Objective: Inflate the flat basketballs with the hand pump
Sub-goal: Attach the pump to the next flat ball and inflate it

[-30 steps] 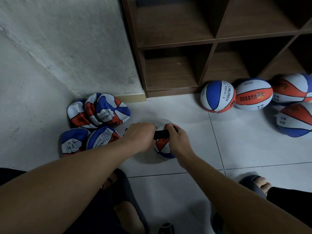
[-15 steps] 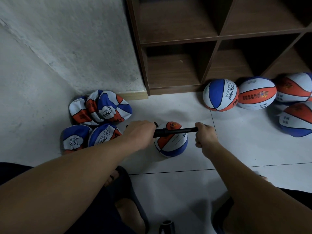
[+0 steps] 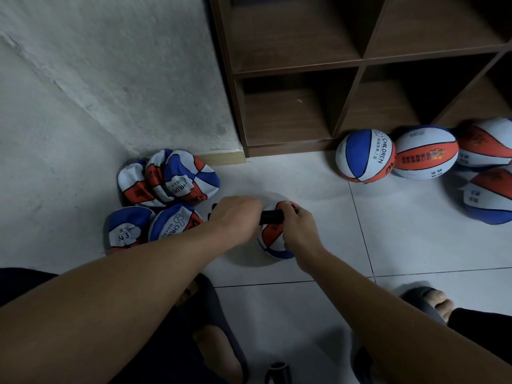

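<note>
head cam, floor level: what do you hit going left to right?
pile of flat basketballs → left hand → hand pump, held over the ball being pumped → right hand → blue-and-white inflated ball → orange-banded inflated ball → two more inflated balls at the right edge.

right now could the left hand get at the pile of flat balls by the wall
Probably yes: the flat balls lie just beyond the left hand with bare floor between, but that hand grips the pump and would have to let go first.
</note>
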Demonstrator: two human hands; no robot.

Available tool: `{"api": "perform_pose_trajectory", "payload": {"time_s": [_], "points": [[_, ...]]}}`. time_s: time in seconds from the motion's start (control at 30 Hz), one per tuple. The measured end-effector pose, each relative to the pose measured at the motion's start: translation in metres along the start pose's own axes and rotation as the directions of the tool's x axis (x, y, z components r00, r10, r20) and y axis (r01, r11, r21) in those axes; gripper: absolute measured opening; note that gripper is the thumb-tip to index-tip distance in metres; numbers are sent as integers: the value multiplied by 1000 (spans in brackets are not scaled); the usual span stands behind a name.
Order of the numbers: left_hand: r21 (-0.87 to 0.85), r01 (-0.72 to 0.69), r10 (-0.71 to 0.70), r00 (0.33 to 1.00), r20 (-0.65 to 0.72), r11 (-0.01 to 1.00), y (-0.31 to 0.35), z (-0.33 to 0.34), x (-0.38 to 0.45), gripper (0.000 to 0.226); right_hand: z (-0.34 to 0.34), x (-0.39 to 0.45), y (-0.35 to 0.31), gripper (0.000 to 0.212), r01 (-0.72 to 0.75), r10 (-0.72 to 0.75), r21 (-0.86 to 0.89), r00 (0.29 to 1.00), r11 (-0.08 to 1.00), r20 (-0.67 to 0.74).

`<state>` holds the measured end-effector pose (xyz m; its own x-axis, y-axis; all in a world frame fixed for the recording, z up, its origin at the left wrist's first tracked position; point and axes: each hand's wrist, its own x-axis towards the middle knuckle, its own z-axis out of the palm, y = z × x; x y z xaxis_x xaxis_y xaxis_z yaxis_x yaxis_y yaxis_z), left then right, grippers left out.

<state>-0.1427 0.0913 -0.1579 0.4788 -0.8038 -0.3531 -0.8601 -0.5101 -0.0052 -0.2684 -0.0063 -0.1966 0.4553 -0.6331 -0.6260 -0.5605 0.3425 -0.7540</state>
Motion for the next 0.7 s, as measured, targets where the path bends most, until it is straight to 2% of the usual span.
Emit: {"api": "perform_pose_trajectory", "payload": {"time_s": [0.13, 0.3, 0.53, 0.7], "points": [[-19, 14, -14, 1000, 0, 1000, 2, 7, 2, 5, -6, 3, -2, 41, 23, -24, -19, 1000, 1000, -14], [-99, 25, -24, 1000, 8, 995, 4, 7, 4, 8, -25, 6, -9, 38, 50, -50, -5, 998, 999, 45], [-114, 60, -60, 998, -2, 992, -7, 1, -2, 13, -96, 40, -8, 18, -25, 32, 77, 995, 997, -98], [-83, 36, -38, 999, -16, 996, -3, 1, -1, 15, -79, 35, -9, 18, -10, 21, 102, 994, 995, -106]]}}
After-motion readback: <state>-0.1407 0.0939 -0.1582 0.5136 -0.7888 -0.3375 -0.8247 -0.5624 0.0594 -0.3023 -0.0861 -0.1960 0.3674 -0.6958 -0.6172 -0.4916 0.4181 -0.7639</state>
